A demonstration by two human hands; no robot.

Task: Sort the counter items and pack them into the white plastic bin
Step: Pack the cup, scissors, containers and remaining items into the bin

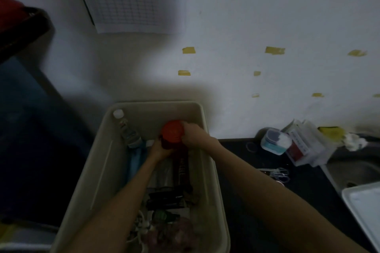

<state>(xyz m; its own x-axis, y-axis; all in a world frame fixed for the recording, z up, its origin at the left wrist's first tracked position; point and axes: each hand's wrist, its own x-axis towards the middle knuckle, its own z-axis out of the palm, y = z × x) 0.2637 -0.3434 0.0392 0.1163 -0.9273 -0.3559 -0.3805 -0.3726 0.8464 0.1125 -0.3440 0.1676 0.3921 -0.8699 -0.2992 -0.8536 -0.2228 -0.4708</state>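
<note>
Two hands met inside the white plastic bin (102, 162): the left hand (159, 149) gripped the body of a red-capped jar (172, 134), the right hand (193, 134) curled round its cap. Rightward, the dark desk (236, 162) carried scissors (278, 174), a clear container (275, 141) and a steel sink (353, 172) under a taped white wall (267, 16).

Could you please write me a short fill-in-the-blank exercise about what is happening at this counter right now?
1. Both hands hold a jar with a lid coloured ____ over the white bin.
2. The clear bottle with the white cap stands in the bin's far ____ corner.
3. The scissors lie on the ____ counter, to the right of the bin.

Missing words: red; left; black
</note>
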